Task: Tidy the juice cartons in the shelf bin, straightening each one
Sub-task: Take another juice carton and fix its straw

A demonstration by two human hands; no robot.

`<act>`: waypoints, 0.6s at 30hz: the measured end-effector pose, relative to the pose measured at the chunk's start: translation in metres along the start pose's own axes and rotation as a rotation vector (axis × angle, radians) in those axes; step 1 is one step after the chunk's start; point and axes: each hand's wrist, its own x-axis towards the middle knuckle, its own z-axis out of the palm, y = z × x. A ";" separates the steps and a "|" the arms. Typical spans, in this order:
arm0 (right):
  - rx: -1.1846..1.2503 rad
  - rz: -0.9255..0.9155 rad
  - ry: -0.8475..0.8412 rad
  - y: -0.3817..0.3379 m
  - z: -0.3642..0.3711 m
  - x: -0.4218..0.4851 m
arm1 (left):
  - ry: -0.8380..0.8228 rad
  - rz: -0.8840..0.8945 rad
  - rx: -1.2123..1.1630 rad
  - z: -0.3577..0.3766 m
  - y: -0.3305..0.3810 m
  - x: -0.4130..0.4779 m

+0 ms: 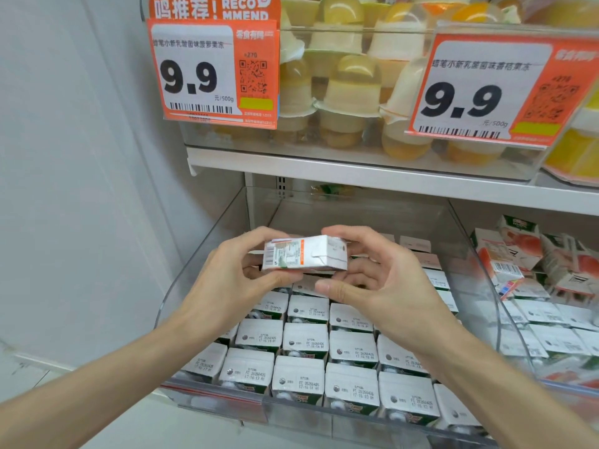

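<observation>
Juice carton (304, 254), one, fingers of left hand (233, 280) and right hand (389, 286) clamped on it, above shelf bin (356, 209)

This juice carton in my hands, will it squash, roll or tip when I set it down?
The carton is probably stiff: its edges look crisp between the left hand and right hand. Flat sides suggest no rolling; among the packed cartons it likely won't tip.

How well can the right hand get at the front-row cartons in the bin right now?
Probably not yet: the right hand and the left hand both hold a carton sideways above the bin. The way itself looks free: the bin is open on top and the front-row cartons stand uncovered.
</observation>
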 end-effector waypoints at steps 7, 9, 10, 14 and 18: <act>-0.098 -0.184 0.124 0.006 0.002 0.001 | 0.032 0.083 0.139 0.002 0.002 0.001; -0.104 -0.205 0.176 0.005 0.003 0.000 | 0.065 0.152 0.224 0.003 0.005 0.000; -0.106 -0.214 0.203 0.005 0.004 0.000 | 0.077 0.191 0.249 0.004 0.006 0.000; -0.072 -0.219 0.249 0.004 0.008 -0.002 | 0.088 0.263 0.266 0.012 0.013 -0.005; 0.027 -0.153 0.185 0.005 0.012 -0.006 | 0.137 0.244 0.251 0.024 0.018 -0.009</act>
